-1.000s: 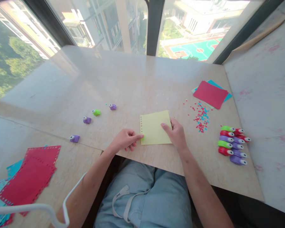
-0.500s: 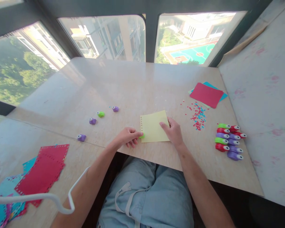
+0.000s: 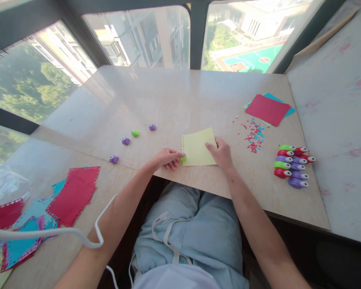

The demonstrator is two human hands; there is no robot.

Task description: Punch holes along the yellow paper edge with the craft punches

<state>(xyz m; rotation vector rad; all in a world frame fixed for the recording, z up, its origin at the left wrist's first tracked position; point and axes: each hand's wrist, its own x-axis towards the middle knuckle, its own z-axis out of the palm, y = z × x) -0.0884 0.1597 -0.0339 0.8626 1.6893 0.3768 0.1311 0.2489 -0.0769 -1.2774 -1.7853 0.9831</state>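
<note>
The yellow sheet (image 3: 199, 147) lies flat near the front edge of the table (image 3: 174, 100), and everything reads off it. Left hand (image 3: 167, 157) sits at the sheet's lower left corner, fingers curled over a small green punch (image 3: 183, 159), forefinger stretched along its top; the punch is right on that corner, touching the paper. Up the sheet's left edge runs a row of small punched holes. Right hand (image 3: 222, 152) is at the sheet's right edge, fingers loosely bent, tips pressing the paper down onto the table; nothing is gripped between them.

Left of the sheet, loose on the table, a purple punch (image 3: 152, 127) is nearest, then a green one (image 3: 135, 133), another purple (image 3: 125, 141), and a fourth purple (image 3: 114, 159) farthest out. Right of the sheet, a scatter of red and blue punched bits (image 3: 254, 136), and beyond that, toward the window, a red sheet (image 3: 267, 109) lying on top of a blue one. Well to the right of the yellow sheet, a tidy cluster of punches (image 3: 291, 165) in green, red and purple, packed side by side. Far to the left of the sheet, on the adjoining surface, a heap of red and blue papers with punched borders (image 3: 72, 196). A white cable (image 3: 63, 232) curves across the near left.
</note>
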